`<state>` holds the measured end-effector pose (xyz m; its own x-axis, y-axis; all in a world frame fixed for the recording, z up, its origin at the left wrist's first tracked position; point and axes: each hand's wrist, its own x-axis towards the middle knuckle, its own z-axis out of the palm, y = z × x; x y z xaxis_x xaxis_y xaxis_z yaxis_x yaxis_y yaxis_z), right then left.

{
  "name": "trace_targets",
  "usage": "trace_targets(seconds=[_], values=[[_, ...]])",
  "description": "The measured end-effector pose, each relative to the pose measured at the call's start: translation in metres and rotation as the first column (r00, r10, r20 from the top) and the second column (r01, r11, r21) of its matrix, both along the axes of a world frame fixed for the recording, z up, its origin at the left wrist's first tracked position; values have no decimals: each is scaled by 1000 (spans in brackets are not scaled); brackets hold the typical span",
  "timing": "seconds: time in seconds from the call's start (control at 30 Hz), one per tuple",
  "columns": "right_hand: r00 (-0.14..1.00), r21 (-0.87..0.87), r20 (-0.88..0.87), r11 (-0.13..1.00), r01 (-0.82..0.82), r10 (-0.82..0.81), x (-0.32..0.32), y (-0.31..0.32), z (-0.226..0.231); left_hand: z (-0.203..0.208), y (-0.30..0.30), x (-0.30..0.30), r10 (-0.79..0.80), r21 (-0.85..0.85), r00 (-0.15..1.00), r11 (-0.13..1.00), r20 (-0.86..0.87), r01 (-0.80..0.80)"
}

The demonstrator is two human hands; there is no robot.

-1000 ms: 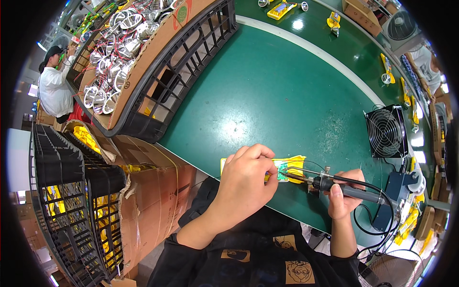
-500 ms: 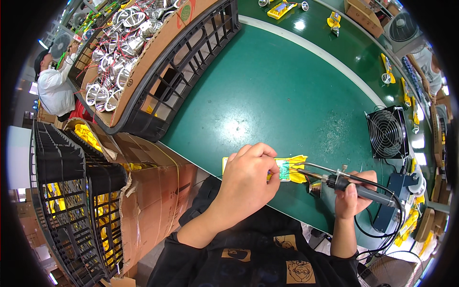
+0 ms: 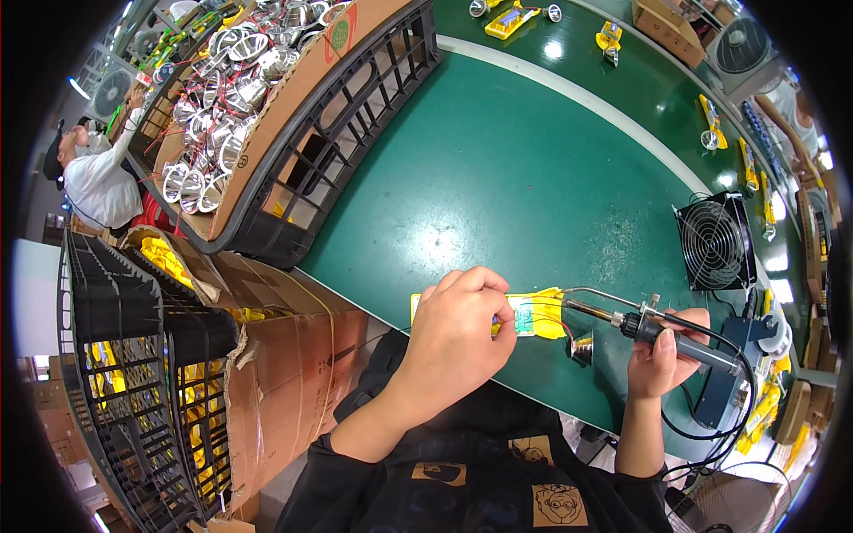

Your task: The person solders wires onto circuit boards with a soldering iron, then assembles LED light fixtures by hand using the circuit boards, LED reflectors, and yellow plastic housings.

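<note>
My left hand point(image 3: 462, 342) lies over a yellow plastic housing point(image 3: 416, 306), covering much of it. Its thumb and forefinger are pinched together; what is between them is hidden. Beside those fingertips a small green circuit board point(image 3: 526, 316) shows, with thin wires running across it. A soldering iron point(image 3: 680, 345) with a curved metal solder-feed tube point(image 3: 604, 294) is gripped in my right hand point(image 3: 657, 364). The iron's tip points left, close to the housing's yellow right end point(image 3: 549, 311). A silver reflector cup point(image 3: 582, 349) rests on the table just below that end, joined by a red wire.
A black crate point(image 3: 284, 226) holding a carton of silver reflectors point(image 3: 222, 107) stands at the left. Below are a brown carton point(image 3: 293, 382) and more crates point(image 3: 142, 382). A black fan point(image 3: 715, 242) stands at right. Yellow lamp parts point(image 3: 511, 19) lie on the curved green belt point(image 3: 577, 53). Other people are nearby.
My right hand has drawn the soldering iron slightly right, away from the board. My left hand stays nearly in place. The person at the far left has leaned and raised an arm.
</note>
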<state>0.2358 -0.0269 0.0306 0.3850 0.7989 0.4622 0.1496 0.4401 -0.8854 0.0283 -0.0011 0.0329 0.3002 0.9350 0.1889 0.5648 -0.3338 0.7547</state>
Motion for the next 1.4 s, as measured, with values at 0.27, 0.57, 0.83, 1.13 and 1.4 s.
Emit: trace_targets(seconds=[0.27,0.57,0.83,1.13,1.4], values=[[1000,-11,-1,1000,-5,5,0,-2,1,1,-3,0,10,-2,1000,1000,-14,-10],[1000,-14,12,1000,-8,8,4,-1,1,-2,-13,-7,68,109,997,991,44,-73],[995,45,-94,999,-26,30,7,1,6,-53,-78,-74,177,-213,965,968,193,-135],[991,28,-130,999,22,-18,7,2,0,-42,-56,-72,422,-128,686,890,593,-437],[996,58,-82,998,30,-25,8,0,2,-33,-27,-35,100,131,844,972,528,-197]])
